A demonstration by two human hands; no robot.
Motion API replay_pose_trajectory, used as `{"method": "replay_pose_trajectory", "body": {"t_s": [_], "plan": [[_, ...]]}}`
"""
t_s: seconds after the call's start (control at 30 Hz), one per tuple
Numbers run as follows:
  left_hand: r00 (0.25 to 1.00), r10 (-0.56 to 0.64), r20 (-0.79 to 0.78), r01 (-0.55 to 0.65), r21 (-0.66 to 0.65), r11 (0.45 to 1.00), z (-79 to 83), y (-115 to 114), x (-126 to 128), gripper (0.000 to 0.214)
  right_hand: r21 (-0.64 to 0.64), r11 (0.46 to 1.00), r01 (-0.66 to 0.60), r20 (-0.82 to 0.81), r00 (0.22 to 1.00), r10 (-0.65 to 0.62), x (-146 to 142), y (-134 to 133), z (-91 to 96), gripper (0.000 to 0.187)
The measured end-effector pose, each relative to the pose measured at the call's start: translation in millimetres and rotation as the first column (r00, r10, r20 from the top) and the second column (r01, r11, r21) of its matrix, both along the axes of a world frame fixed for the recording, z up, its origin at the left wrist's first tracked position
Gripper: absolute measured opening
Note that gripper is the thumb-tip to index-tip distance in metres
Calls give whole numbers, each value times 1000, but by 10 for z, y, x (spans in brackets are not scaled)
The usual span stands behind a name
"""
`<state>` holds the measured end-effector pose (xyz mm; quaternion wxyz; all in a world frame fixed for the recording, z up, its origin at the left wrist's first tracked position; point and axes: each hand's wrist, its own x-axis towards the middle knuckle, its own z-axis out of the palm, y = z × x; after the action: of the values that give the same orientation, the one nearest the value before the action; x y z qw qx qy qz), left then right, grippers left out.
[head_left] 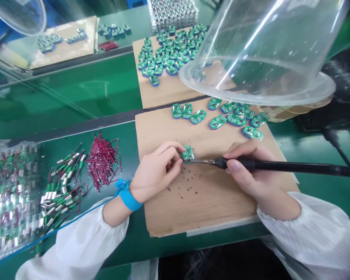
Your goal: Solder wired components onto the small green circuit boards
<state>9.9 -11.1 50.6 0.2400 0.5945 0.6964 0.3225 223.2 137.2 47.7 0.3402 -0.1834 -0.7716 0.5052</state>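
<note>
Cardboard (218, 206) lies on the worktop (175, 245); my left hand (156, 169) pinches a circuit board (188, 154) opposite my right hand (252, 177), which grips a soldering iron (297, 167) at the board's edge. Likely soldering; next needs steadiness.

Left-hand fingers (172, 146) hide one edge of the green board (188, 154); its markings are too small to read. Dark specks (188, 189) on the cardboard (166, 216) are too tiny to identify. The top edge cuts off the clear hood (259, 50); the left, a blurred mass of parts (14, 198).
</note>
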Motion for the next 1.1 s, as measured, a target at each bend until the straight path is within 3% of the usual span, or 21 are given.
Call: {"method": "replay_pose_trajectory", "body": {"t_s": [1.1], "plan": [[1000,-4,8,3,1,1000,-13,-12,-3,14,0,1000,-3,20,1000,3,27,5,-68,8]]}}
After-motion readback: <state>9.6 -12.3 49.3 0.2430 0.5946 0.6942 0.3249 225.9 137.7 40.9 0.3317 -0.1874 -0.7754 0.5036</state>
